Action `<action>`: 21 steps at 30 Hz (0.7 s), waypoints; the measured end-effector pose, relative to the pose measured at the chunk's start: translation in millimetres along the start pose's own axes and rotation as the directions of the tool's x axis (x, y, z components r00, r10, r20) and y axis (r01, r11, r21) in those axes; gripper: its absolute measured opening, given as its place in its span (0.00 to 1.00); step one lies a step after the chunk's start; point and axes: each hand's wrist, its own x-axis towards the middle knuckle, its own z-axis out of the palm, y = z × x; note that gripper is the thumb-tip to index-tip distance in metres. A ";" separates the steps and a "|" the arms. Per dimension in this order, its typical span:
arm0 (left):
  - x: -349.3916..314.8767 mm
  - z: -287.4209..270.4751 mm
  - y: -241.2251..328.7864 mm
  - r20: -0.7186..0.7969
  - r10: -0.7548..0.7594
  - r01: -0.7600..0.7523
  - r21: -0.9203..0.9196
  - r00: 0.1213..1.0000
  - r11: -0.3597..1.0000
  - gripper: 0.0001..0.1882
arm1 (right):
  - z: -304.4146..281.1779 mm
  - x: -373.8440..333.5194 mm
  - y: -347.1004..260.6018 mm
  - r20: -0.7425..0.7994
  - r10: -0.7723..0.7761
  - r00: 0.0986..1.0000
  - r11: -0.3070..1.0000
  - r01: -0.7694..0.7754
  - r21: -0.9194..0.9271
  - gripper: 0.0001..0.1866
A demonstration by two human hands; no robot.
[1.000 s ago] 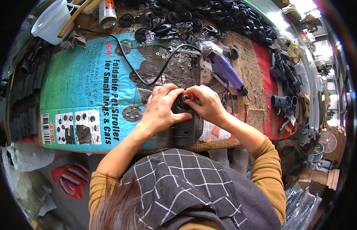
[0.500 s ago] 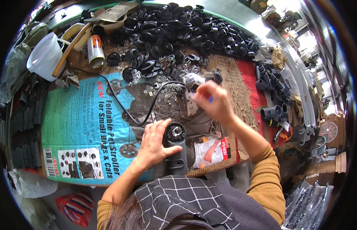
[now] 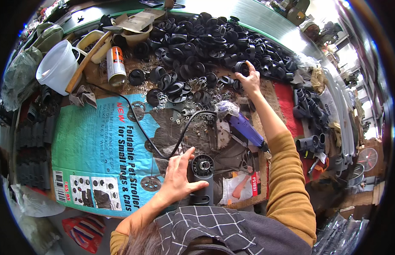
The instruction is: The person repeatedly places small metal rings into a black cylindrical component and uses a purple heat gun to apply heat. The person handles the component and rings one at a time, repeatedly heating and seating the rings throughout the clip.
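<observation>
Head view: right hand (image 3: 250, 81) is pinching a round black part (image 3: 239, 68) (likely light, stiff; best rim-held), open left hand (image 3: 177, 177) touching bracket (image 3: 202, 197).

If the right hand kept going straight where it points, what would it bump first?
The right hand would probably meet the heap of black plastic parts, just past the round black part at its fingertips. It might pass above; depth is unclear.

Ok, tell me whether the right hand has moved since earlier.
Yes: the right hand has moved forward, past the purple tool to the black parts.
</observation>
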 end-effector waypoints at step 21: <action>-0.9 3.2 58.5 -0.083 -0.061 -0.009 -0.659 0.995 0.752 0.15 | -142.6 -260.9 -115.1 0.323 -0.691 0.647 0.708 0.514 0.485 0.25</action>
